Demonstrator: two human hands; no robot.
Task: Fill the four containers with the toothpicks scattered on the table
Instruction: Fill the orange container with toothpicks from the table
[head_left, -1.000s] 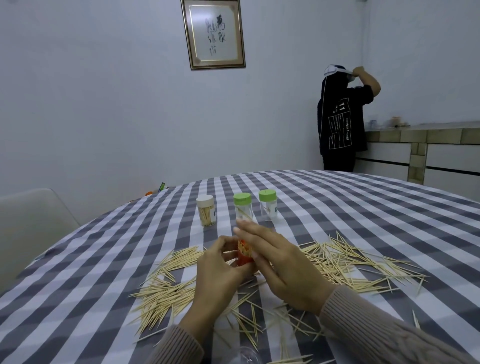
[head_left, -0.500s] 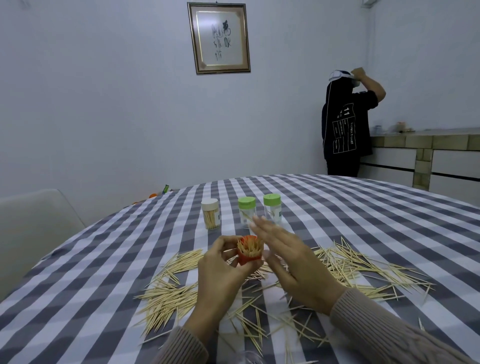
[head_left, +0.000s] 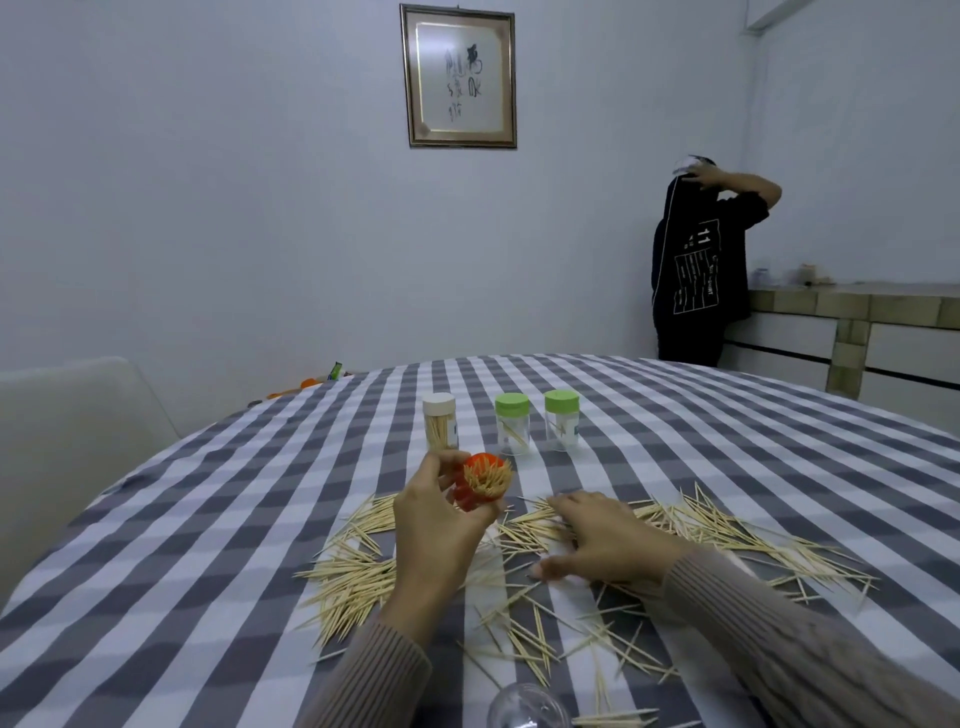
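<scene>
The left hand (head_left: 441, 525) is curled round the orange container (head_left: 480, 480), holding it lifted above the checked tablecloth (head_left: 208, 545) with its open mouth bristling with toothpicks; the lower part of the container is hidden behind the fingers. Just right of that container the right hand (head_left: 602, 535) lies flat with fingers spread, pressing on the scattered toothpicks (head_left: 701, 530), which fan out to either side of the container and toward the near edge of the table. Beyond the orange container stand three capped jars in a row, apart from one another: a white-lidded jar (head_left: 440, 421) packed with toothpicks, then two green-lidded jars (head_left: 512, 423) (head_left: 561, 420) with only a few inside, though how many is hard to make out. Bare cloth stretches behind them to the far rim. A clear rounded object (head_left: 524, 709), nearest the viewer, is cut off by the picture's bottom edge.
</scene>
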